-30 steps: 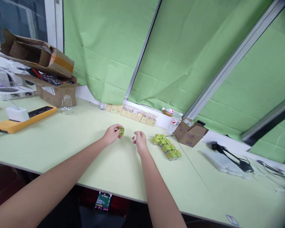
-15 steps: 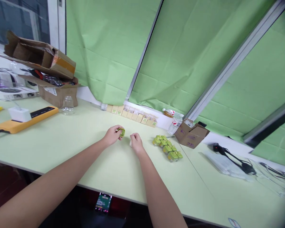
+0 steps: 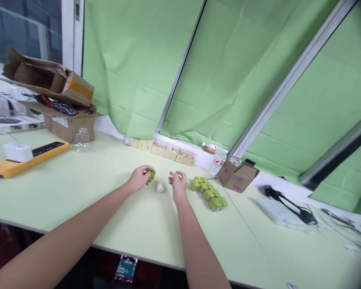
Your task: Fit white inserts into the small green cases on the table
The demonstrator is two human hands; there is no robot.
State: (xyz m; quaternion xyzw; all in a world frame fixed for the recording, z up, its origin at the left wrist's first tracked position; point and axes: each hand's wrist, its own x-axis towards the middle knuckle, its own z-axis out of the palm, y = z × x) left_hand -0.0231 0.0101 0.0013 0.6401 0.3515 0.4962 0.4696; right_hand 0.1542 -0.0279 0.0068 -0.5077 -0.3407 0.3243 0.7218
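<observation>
My left hand [image 3: 140,178] is closed round a small green round object [image 3: 151,174], held just above the pale green table [image 3: 78,180]. A small whitish lump [image 3: 160,187] lies on the table between my hands. My right hand [image 3: 178,183] hovers to the right of the lump with fingers loosely curled and apart, nothing in them. Right of that hand, several green pieces [image 3: 207,188] sit in a tight group.
A row of small beige boxes [image 3: 164,149] lines the back edge under green curtains. A small cardboard box [image 3: 237,176] and a plastic bottle [image 3: 217,159] stand behind the green group. An orange power strip [image 3: 30,157], glass jar [image 3: 81,140] and stacked cartons [image 3: 52,100] are left; black cables [image 3: 291,202] right.
My right hand has let go of the whitish lump, which now lies on the table, and has lifted slightly to the right. My left hand still holds the green object.
</observation>
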